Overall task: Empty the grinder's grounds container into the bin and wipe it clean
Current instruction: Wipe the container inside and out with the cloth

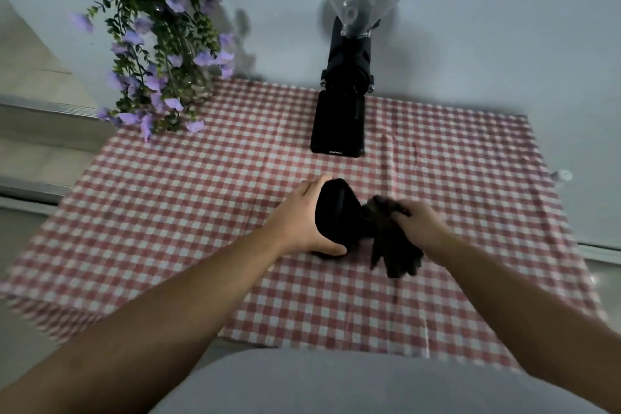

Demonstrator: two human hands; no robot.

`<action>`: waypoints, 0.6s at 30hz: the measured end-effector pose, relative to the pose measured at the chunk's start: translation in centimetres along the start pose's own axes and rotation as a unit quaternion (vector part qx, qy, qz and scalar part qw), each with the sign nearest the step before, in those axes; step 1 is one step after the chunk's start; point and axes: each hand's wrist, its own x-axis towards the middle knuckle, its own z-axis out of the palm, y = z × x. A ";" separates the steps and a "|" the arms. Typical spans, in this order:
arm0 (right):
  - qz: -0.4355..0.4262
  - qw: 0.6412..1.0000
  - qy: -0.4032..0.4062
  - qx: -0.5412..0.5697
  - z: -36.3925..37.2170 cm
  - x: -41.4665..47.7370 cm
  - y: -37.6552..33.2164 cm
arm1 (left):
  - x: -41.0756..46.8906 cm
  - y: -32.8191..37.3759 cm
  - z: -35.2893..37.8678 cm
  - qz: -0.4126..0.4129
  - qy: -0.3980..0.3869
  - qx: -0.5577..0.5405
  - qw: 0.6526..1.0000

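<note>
Grounds container (336,215) tipped sideways, gripped by left hand (302,218); right hand (420,223) clutches dark cloth (389,245) at its mouth.

I see a table covered by a red and white checked cloth (188,212). At the far side a black grinder (346,91) stands on it. At the far left sits a vase of purple flowers (161,44).

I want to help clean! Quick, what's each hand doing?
Left hand: closed around the black grounds container.
Right hand: closed on the dark cloth.
</note>
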 end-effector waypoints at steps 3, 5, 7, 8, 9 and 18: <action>-0.040 0.997 0.059 0.018 1.2 1.0 -1.0 | -0.1 0.2 0.0 -0.002 0.001 -0.013 1.000; -0.062 0.998 0.019 0.011 3.3 0.2 -0.3 | -0.1 0.1 0.0 0.000 0.003 -0.019 1.000; -0.062 0.998 -0.008 -0.013 3.8 -0.8 0.7 | -0.1 0.0 -0.1 0.001 0.007 -0.020 1.000; -0.058 0.997 -0.033 -0.037 3.1 -1.0 1.2 | 0.0 0.0 -0.2 -0.001 0.011 -0.023 1.000; -0.056 0.993 -0.070 -0.073 1.9 -1.2 1.3 | 0.1 0.1 -0.3 -0.002 0.014 -0.027 1.000; -0.056 0.979 0.128 -0.146 -5.7 -0.6 -0.6 | 0.7 0.4 -0.9 -0.012 -0.006 0.012 1.000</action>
